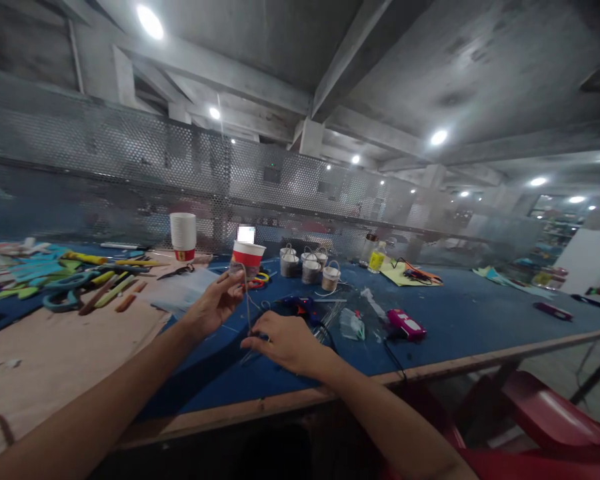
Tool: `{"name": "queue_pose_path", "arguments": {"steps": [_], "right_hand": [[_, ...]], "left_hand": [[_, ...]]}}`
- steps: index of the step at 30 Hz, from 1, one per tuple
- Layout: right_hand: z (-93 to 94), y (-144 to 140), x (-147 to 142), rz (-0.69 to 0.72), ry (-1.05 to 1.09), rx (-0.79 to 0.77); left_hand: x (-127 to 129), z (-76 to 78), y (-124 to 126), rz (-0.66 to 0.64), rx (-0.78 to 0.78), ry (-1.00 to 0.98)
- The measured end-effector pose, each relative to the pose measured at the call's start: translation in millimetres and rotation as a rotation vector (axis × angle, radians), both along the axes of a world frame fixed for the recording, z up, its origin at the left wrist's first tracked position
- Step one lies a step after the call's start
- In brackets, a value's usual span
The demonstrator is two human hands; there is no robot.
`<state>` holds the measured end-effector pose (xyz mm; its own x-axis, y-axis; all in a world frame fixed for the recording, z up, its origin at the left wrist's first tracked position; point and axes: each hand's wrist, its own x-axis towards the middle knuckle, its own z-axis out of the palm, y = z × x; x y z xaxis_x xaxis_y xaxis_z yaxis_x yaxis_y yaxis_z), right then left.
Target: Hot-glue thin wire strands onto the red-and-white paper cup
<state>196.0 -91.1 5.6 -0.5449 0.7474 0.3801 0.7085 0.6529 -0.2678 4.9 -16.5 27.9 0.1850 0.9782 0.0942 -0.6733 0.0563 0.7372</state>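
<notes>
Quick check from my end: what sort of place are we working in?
Probably a craft workshop: a paper cup in the left hand, what looks like a glue gun on the long blue worktable, and a stack of cups farther back.

Between my left hand (220, 303) and my right hand (280, 339), a string (248, 308) is closing the gap. Just beyond my right fingers, the dark blue glue gun (306, 308) is blocking the forward way, and small buckets (311, 271) are standing behind it. On the left, tools (116, 291) are crowding the surface. Right of the pink case (406, 325), the blue tabletop (463, 317) is offering wide passage — only a cable (394, 359) is crossing the near part.
</notes>
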Motion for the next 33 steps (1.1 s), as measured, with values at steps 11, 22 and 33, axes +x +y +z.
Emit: {"name": "queue_pose_path", "arguments": {"steps": [11,22,33], "right_hand": [[10.8,14,36,-0.313,0.476,-0.007],[10.1,47,-22,-0.020,1.165,-0.587],[7.5,54,-8,-0.121,1.095,-0.203]], "left_hand": [[1,-1.9,-1,0.000,-0.027,0.042],[11,-9.9,3,0.244,0.151,0.197],[15,-14.8,1,0.066,0.096,0.122]]}}
